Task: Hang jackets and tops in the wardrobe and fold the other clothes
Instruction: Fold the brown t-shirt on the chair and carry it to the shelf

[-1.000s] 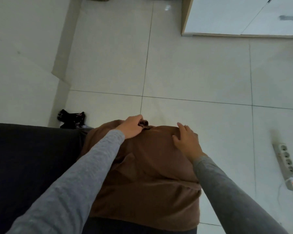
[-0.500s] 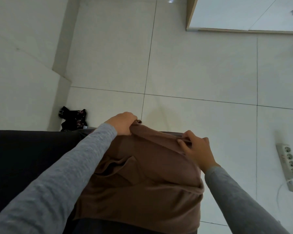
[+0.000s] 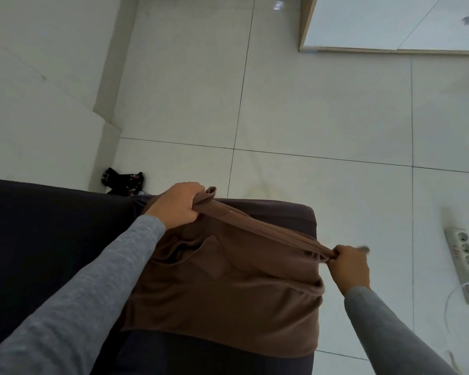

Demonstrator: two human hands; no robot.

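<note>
Finding: the brown garment (image 3: 228, 290) lies on the dark upholstered seat (image 3: 38, 234), at its right end, with its near part spread flat and its far edge raised off the cushion. Your left hand (image 3: 178, 205) is curled tightly round the far-left corner of that edge. Your right hand (image 3: 348, 267) pinches the other end in closed fingers, just past the seat's right side. A second ago your right hand lay flat on the cloth with the hands close together. You have since taken hold with both, drawn them well apart, and pulled the edge taut into a straight band between them. Judgement: the garment is being squared up for a fold or lifted clear; the frame does not settle which, nor whether it is a top. The white cabinet (image 3: 390, 23) stands far right across the tiled floor (image 3: 309, 104). A power strip (image 3: 465, 255) lies right of the seat; a small dark item (image 3: 122, 180) lies on the floor beyond it.
</note>
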